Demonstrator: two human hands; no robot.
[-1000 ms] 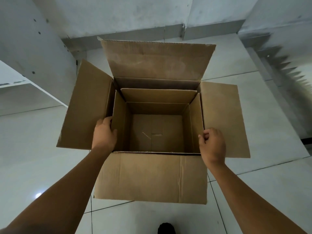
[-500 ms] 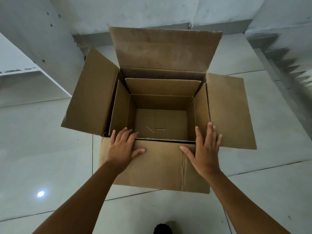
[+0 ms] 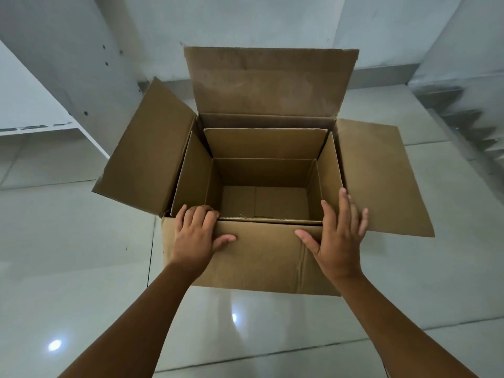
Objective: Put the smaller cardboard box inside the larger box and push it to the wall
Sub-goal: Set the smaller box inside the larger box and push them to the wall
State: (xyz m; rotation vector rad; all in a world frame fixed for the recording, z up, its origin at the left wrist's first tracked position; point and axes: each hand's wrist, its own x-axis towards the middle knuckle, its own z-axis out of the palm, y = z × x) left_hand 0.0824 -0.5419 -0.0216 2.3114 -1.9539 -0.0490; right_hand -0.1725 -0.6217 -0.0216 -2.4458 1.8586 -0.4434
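Observation:
The larger cardboard box (image 3: 261, 257) stands on the tiled floor with its four flaps spread open. Inside it sits the smaller cardboard box (image 3: 261, 173), also open and empty. My left hand (image 3: 197, 236) lies on the near flap with its fingertips curled over the near edge of the boxes. My right hand (image 3: 339, 238) is pressed flat on the same flap at the near right corner, fingers spread and reaching onto the right flap. The far flap stands upright in front of the pale wall (image 3: 245, 23).
A white cabinet side panel (image 3: 71, 66) with small holes rises at the left, close to the box's left flap. Glossy grey floor tiles (image 3: 68, 255) surround the box. Stair steps (image 3: 469, 118) run along the right.
Both hands left the box's side rims and came down onto the near flap. The box has slid away from me toward the wall, and the left fingers have curled over the edge.

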